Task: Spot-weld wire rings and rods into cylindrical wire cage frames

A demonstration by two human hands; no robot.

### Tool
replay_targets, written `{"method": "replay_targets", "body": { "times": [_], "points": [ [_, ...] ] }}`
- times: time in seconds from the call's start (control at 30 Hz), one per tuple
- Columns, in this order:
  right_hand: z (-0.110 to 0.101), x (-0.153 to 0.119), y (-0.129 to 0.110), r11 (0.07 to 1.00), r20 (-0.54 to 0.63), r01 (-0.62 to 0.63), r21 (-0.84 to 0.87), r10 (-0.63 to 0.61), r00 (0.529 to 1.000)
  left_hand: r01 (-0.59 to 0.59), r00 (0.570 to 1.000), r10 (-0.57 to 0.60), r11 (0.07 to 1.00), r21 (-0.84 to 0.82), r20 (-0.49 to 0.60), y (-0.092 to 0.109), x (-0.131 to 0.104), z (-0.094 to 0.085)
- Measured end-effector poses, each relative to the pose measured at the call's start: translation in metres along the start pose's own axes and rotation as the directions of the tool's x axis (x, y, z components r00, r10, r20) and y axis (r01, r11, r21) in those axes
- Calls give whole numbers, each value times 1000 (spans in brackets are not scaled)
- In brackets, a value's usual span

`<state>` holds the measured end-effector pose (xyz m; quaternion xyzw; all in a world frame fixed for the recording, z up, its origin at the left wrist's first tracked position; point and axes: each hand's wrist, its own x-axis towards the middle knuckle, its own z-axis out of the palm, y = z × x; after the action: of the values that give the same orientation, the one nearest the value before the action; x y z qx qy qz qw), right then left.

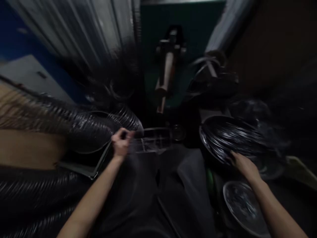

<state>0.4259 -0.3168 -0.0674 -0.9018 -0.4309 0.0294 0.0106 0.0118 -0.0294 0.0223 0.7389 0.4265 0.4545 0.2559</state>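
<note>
My left hand [121, 142] is at the centre-left with its fingers curled in. What they hold, if anything, is lost in blur and darkness. Close by lies a wire-like rectangular frame or clear box [156, 139]. On the right, my right hand [239, 162] reaches to the near edge of a round basin [203, 137] full of long, thin, shiny black pieces [232, 134]. Its fingertips are hidden among them, so their grip does not show. Below that forearm sits a round tub [241, 206] of small shiny bits.
Ahead, a small machine with a pale handle-like bar [168, 66] stands against a dark green surface [198, 23]. Stacks of dark ribbed material [81, 122] fill the left, beside a dark open bin [99, 165]. A clear plastic bag [250, 110] lies behind the basin.
</note>
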Motion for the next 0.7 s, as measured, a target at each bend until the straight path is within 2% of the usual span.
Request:
{"method": "replay_targets", "body": {
  "times": [0.07, 0.13, 0.27, 0.37, 0.47, 0.53, 0.57, 0.63, 0.67, 0.7],
  "points": [
    [5, -1, 2, 993, -36, 57, -101, -61, 997, -17, 993, 22, 999, -43, 116, -7, -15, 9],
    [0, -11, -3, 985, -49, 78, -154, -87, 995, -5, 966, 36, 993, -122, 258, -13, -31, 28],
    [-18, -29, -22, 989, -59, 36, -141, -44, 997, 50, 932, 19, 982, -180, 362, -26, -60, 58],
    [-33, -39, -39, 997, -86, -35, -67, 29, 996, 37, 913, 39, 983, -178, 406, -40, -64, 64],
    [-64, -53, -63, 986, -170, -153, 59, 161, 972, -18, 890, 70, 993, -118, 451, -45, -55, 56],
    [-94, -63, -80, 954, -221, -204, 221, 253, 942, -78, 876, 111, 993, -90, 470, -33, -46, 46],
    [-110, -66, -89, 925, -222, -197, 325, 277, 935, -106, 875, 139, 990, -96, 465, -22, -42, 41],
    [-139, -68, -106, 862, -194, -129, 490, 252, 948, -152, 861, 215, 973, -171, 460, 14, -38, 34],
    [-153, -66, -115, 850, -199, -74, 521, 205, 958, -167, 833, 270, 955, -245, 484, 36, -39, 33],
    [-164, -62, -126, 864, -227, -5, 504, 138, 964, -172, 775, 342, 923, -344, 531, 59, -41, 34]
  ]
}}
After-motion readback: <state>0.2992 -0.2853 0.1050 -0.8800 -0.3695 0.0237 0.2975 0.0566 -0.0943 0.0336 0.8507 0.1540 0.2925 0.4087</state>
